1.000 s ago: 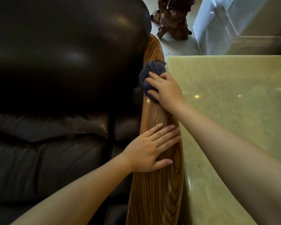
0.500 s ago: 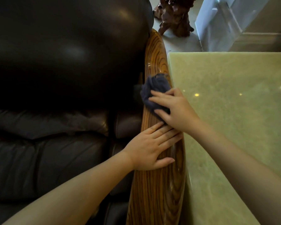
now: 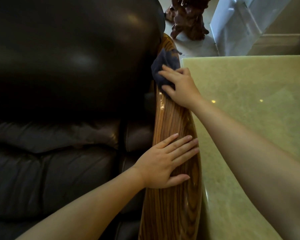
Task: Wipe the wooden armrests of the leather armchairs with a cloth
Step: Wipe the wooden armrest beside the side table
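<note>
From the head camera, the armrest (image 3: 174, 170) is glossy striped wood, long and narrow, its long axis running from the bottom edge up and away, narrowing at the far end. It lies between the dark leather chair (image 3: 68, 84) and a pale green table (image 3: 249, 118). The right hand (image 3: 179, 85) grasps a crumpled dark blue cloth (image 3: 161, 66), pressing it on the armrest's far end. The left hand (image 3: 164, 163) lies flat and unclenched on the wood, fingers (image 3: 184, 146) spread, holding nothing.

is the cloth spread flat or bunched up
Bunched up: the cloth sits in a crumpled wad under the right hand on the armrest.
</note>
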Demonstrator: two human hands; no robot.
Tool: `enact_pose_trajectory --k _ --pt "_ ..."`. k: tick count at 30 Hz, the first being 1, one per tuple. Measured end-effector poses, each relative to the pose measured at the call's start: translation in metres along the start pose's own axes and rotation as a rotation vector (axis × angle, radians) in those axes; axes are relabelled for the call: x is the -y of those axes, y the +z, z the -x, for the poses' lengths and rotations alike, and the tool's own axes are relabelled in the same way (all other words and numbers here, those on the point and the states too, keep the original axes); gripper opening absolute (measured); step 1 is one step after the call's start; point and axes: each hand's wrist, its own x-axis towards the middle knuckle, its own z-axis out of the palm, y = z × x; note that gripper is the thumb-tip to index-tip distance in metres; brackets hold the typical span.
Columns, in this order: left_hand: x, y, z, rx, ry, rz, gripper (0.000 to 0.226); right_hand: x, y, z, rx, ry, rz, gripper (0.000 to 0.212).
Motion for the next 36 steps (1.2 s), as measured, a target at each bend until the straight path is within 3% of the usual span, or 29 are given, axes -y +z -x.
enact_pose_trajectory --k 8,11,14,16,18,22,29,34,36 --pt "-0.002 -0.005 0.000 0.014 0.002 -0.036 0.066 0.019 -0.018 0.076 0.180 -0.139 -0.117 0.042" --pt "-0.006 -0.007 0.003 -0.140 0.009 0.058 0.054 0.018 -0.027 0.082 0.303 -0.137 -0.148 0.044" --pt "0.001 -0.014 0.004 -0.468 -0.258 0.153 0.038 0.017 -0.031 0.083 0.353 -0.159 -0.124 0.050" --pt "0.022 -0.027 -0.001 -0.548 -0.466 0.134 0.037 0.018 -0.032 0.086 0.364 -0.145 -0.114 0.056" --pt "0.045 -0.039 -0.010 -0.396 -0.522 0.048 0.045 0.019 -0.033 0.091 0.347 -0.137 -0.006 0.059" --pt "0.073 -0.053 -0.022 -0.147 -0.404 -0.128 0.054 0.029 -0.037 0.095 0.209 -0.155 0.418 0.066" --pt "0.074 -0.071 -0.041 -0.121 -0.299 -0.230 0.030 0.051 -0.035 0.089 0.153 -0.017 0.454 0.032" --pt "0.065 -0.086 -0.042 -0.038 -0.275 -0.272 0.032 0.054 -0.037 0.095 0.144 0.016 0.490 0.040" --pt "0.063 -0.099 -0.041 -0.032 -0.239 -0.250 0.034 0.054 -0.050 0.095 0.092 0.006 0.477 0.034"
